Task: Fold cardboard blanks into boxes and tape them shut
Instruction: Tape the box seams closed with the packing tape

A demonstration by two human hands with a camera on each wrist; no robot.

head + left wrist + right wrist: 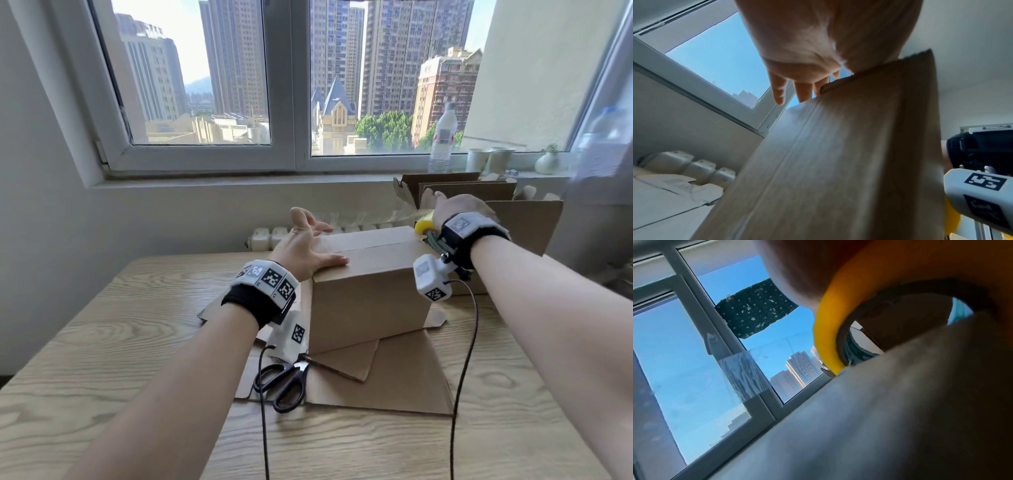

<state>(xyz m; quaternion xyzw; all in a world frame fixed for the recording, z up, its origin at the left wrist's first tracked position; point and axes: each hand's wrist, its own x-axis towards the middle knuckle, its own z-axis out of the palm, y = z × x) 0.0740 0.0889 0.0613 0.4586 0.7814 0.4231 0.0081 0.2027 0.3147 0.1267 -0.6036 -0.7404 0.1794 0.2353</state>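
Note:
A brown cardboard box [370, 294] stands on the wooden table [102, 342], its top flaps closed with a seam down the middle. My left hand [308, 246] lies open on the box's top left corner, thumb along the near edge, fingers spread [779, 91]. My right hand [459, 209] grips a yellow tape roll [424, 226] at the box's far right corner. A clear strip of tape [383, 216] stretches leftward from the roll, above the box's far edge. In the right wrist view the yellow roll [826, 331] fills the upper right and the strip [744, 376] hangs in front of the window.
Flat cardboard blanks [387, 380] lie under the box, with black scissors [284, 380] on them near its front left. More open cardboard boxes [513, 219] stand behind on the right. A water bottle [443, 137], cups and a small vase sit on the windowsill.

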